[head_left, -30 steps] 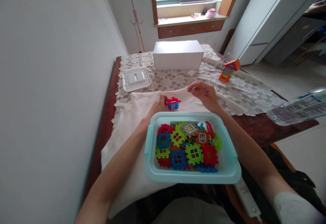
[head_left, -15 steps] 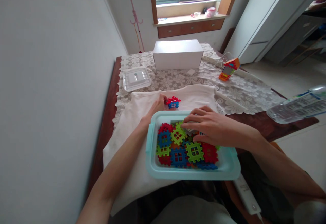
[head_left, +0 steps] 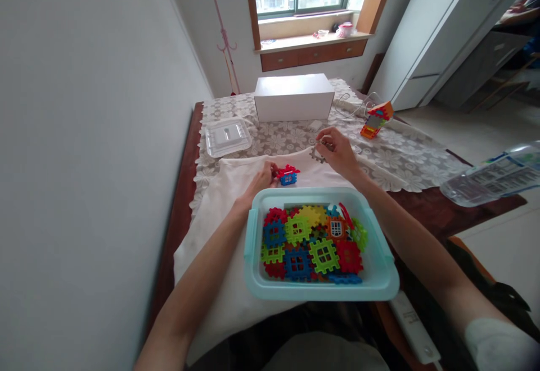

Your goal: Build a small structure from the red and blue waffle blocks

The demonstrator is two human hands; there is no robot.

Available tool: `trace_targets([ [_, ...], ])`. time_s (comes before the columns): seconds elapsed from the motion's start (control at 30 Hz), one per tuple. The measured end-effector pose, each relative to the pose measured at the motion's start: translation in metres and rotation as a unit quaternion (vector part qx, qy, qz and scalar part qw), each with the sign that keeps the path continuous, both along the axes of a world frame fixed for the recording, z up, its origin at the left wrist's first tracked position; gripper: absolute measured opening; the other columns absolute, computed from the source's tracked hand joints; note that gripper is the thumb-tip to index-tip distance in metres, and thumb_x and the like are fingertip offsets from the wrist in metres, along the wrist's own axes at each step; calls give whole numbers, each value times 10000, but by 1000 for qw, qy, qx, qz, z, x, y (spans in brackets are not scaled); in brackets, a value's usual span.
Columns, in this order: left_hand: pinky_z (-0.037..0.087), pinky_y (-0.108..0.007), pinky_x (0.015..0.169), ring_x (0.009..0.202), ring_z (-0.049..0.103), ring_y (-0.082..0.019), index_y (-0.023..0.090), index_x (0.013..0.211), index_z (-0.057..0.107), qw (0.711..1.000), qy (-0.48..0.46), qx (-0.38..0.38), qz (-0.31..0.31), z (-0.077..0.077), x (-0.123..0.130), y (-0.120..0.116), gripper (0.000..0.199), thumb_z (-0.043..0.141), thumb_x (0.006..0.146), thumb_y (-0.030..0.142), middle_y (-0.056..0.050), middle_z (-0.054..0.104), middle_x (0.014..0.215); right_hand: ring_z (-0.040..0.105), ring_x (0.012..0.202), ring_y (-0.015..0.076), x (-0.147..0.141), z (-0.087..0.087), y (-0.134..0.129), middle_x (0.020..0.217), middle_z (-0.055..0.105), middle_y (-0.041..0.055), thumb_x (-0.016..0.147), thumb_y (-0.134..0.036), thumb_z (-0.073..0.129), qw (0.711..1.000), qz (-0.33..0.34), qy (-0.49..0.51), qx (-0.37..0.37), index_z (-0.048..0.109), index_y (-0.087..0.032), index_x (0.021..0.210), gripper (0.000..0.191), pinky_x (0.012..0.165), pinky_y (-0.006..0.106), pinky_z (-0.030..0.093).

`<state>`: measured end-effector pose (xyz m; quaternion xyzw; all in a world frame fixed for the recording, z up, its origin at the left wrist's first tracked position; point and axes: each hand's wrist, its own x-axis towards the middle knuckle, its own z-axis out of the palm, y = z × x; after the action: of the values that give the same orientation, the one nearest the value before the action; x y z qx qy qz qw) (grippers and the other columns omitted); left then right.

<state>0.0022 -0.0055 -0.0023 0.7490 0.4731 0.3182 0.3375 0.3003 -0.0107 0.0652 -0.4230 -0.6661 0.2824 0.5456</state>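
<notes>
Beyond the bin, my left hand (head_left: 265,177) is closed on the left side of a small red and blue block house (head_left: 288,176) on the white cloth. My right hand (head_left: 337,150) is raised to the right of it, fingers pinching a grey interlocking block (head_left: 318,155) by its edge. Nearest my body stands a light teal bin (head_left: 320,292) full of interlocking plastic blocks. Among them are a green window block (head_left: 324,255), a blue window block (head_left: 297,263), a red block (head_left: 349,256) and an orange block with a white window (head_left: 336,228).
A white box (head_left: 294,106) stands at the table's back, with a clear lid (head_left: 228,136) to its left. An orange block structure (head_left: 377,120) sits at the right. A clear plastic bottle (head_left: 491,174) juts in from the right edge. The wall (head_left: 97,135) runs along the left.
My right hand has come out of the bin with a grey block and moved up and away, past the bin's far rim. My left hand stays at the block house.
</notes>
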Motion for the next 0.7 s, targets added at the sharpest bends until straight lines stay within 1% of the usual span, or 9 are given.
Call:
trace_targets([
  [0.1, 564, -441, 937, 981, 727, -269, 270, 1126, 490, 1000, 5, 8, 1, 0, 0, -1, 288, 690, 970, 134, -94, 766, 1100, 559, 653, 173, -6, -47, 25, 773, 672, -24, 964, -360, 753, 997, -58, -31, -45, 682, -272, 939, 116, 640, 319, 447],
  [0.2, 552, -441, 918, 982, 735, -281, 275, 1126, 488, 1000, 12, 7, 15, -1, 1, -1, 236, 688, 1035, 188, -88, 771, 1083, 690, 777, 222, -9, -75, 23, 879, 800, 31, 961, -282, 771, 986, -15, -151, -65, 752, -252, 993, 48, 767, 371, 552],
  [0.23, 547, -438, 906, 972, 735, -282, 277, 1123, 486, 1000, 13, 5, 19, -2, 2, 0, 233, 694, 1047, 206, -84, 772, 1073, 737, 853, 246, -10, -80, 20, 971, 847, 59, 963, -268, 791, 981, 4, -185, -58, 783, -241, 1055, 96, 834, 402, 589],
  [0.3, 538, -424, 876, 934, 726, -276, 279, 1114, 484, 1000, 14, 3, 25, -3, 3, 1, 243, 712, 1050, 223, -68, 771, 1039, 801, 1056, 307, -10, -84, 16, 1205, 892, 118, 963, -263, 833, 972, 40, -229, -30, 822, -229, 1205, 245, 1004, 482, 638],
  [0.4, 514, -388, 817, 868, 698, -252, 277, 1084, 495, 999, 12, 5, 45, -4, 3, 2, 237, 718, 1034, 214, -33, 746, 975, 790, 1346, 376, -10, -84, 15, 1472, 852, 145, 979, -300, 855, 966, 96, -240, 3, 818, -246, 1394, 420, 1244, 575, 607],
  [0.47, 498, -365, 785, 834, 686, -238, 273, 1070, 502, 999, 9, 3, 49, -2, 3, 1, 242, 726, 1013, 202, -6, 727, 932, 780, 1401, 390, -10, -82, 15, 1530, 833, 133, 1005, -358, 850, 965, 121, -233, 0, 790, -267, 1487, 494, 1285, 596, 599],
  [0.53, 493, -351, 772, 814, 684, -228, 267, 1055, 519, 999, 8, -2, 37, 1, 3, -1, 244, 730, 979, 171, 11, 720, 902, 786, 1385, 392, -9, -80, 13, 1549, 826, 122, 1022, -426, 857, 963, 135, -231, -17, 759, -289, 1557, 561, 1271, 604, 617],
  [0.63, 496, -350, 785, 819, 683, -227, 250, 995, 566, 999, 25, 6, 29, 5, 4, -4, 196, 710, 946, 127, 7, 727, 885, 788, 1370, 399, -8, -74, 7, 1560, 825, 102, 1028, -528, 883, 959, 156, -234, -33, 748, -325, 1598, 620, 1264, 620, 629],
  [0.7, 494, -352, 787, 821, 679, -230, 244, 939, 587, 998, 41, 12, 34, 8, 5, -4, 175, 707, 930, 117, 0, 728, 868, 768, 1425, 402, -7, -73, 4, 1588, 811, 82, 1038, -574, 878, 957, 168, -233, -29, 747, -353, 1614, 630, 1303, 633, 614],
])
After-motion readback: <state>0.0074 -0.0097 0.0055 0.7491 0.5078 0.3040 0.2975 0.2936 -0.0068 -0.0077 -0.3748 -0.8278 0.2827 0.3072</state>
